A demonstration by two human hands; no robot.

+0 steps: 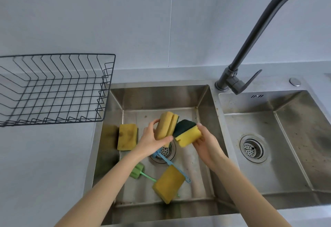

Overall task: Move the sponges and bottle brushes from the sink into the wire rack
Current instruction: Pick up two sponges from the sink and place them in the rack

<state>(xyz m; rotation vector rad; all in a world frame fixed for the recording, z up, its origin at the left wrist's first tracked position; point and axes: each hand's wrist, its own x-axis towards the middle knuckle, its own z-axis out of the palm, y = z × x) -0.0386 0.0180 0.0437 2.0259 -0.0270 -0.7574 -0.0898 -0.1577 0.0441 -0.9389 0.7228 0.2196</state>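
Over the left sink basin (157,95), my left hand (152,139) grips a yellow sponge (165,125) held upright. Beside it my right hand (207,144) holds a second yellow sponge with a dark green scouring side (186,133); the two sponges touch. On the basin floor lie a yellow sponge (127,137) by the left wall, another yellow sponge (168,183) near the front, a blue bottle brush (172,164) across the drain, and a green bottle brush (138,171) partly under my left forearm. The black wire rack (53,90) stands on the counter to the left, with nothing in it.
A dark curved faucet (250,47) rises between the two basins, its lever pointing right. The right basin (268,137) holds only its drain strainer. Grey countertop runs left of the sink, and a grey wall stands behind.
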